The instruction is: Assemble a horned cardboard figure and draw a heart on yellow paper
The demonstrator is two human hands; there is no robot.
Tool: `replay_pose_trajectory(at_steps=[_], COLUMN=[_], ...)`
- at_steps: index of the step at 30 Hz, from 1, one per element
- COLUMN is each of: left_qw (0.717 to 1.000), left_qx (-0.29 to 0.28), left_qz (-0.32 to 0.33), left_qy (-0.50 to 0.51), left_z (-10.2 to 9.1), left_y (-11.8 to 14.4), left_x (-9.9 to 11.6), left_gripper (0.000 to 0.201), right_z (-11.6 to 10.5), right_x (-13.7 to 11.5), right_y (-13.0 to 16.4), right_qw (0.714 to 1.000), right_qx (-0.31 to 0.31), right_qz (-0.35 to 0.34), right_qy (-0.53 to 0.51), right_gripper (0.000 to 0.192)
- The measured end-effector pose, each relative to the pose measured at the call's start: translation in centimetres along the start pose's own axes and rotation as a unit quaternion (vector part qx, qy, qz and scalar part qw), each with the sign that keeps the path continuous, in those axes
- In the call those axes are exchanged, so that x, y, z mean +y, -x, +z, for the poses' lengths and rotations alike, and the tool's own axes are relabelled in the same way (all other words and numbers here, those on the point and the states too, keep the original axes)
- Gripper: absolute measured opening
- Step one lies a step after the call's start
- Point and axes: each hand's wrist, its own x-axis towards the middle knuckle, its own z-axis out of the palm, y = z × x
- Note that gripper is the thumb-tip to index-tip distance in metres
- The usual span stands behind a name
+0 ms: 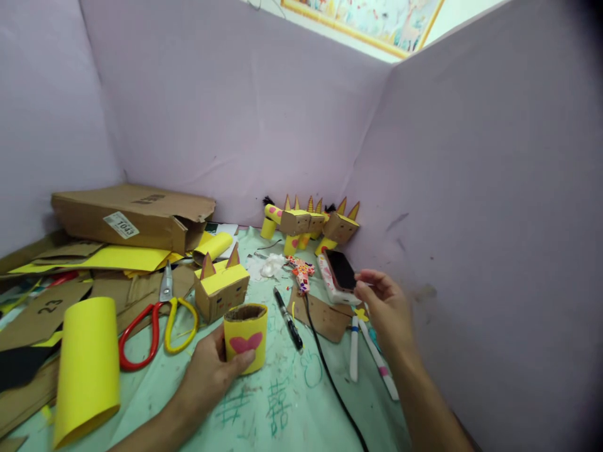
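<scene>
My left hand (210, 371) grips a short cardboard tube (245, 337) wrapped in yellow paper with a pink heart on its front; it stands upright on the green mat (282, 408). My right hand (387, 309) reaches toward a dark phone (340, 270) lying on a white box by the right wall; the fingertips are at the phone's edge. Behind the tube sits a yellow-topped cardboard box with two pointed ears (221, 287). A black pen (288, 319) lies just right of the tube.
Red and yellow scissors (155, 323), a yellow paper roll (87, 370) and cardboard scraps cover the left. Finished eared figures (308, 225) stand at the back wall. A patterned glue gun (301, 273) with a black cord (330, 376) and white markers (354, 348) lie mid-right. Lilac partitions enclose the table.
</scene>
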Motion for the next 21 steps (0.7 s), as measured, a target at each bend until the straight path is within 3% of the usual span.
replay_pose_trajectory(at_steps=[3, 8, 11, 14, 18, 21], left_qw=[1.000, 0.999, 0.999, 0.999, 1.000, 0.999], left_qx=[0.015, 0.026, 0.020, 0.022, 0.006, -0.015], left_qz=[-0.005, -0.016, -0.010, -0.006, 0.004, 0.037], left_qy=[0.000, -0.022, -0.047, -0.049, -0.021, -0.015], left_z=[0.0, -0.1, -0.2, -0.2, 0.2, 0.2], left_y=[0.1, 0.3, 0.2, 0.2, 0.7, 0.9], left_x=[0.0, 0.3, 0.1, 0.2, 0.7, 0.6], left_gripper=[0.054, 0.048, 0.045, 0.044, 0.046, 0.044], right_z=[-0.3, -3.6, -4.4, -1.7, 5.6, 9.9], right_x=[-0.2, -1.4, -2.2, -1.9, 0.2, 1.5], right_y=[-0.6, -1.8, -2.2, -2.6, -2.9, -3.2], right_qw=[0.999, 0.995, 0.992, 0.986, 0.954, 0.935], right_qx=[-0.034, 0.048, 0.041, -0.044, -0.166, -0.198], right_qz=[0.004, -0.002, 0.004, 0.017, 0.025, 0.017], right_qy=[0.037, 0.088, 0.118, 0.160, 0.248, 0.295], right_gripper=[0.018, 0.021, 0.022, 0.019, 0.024, 0.018])
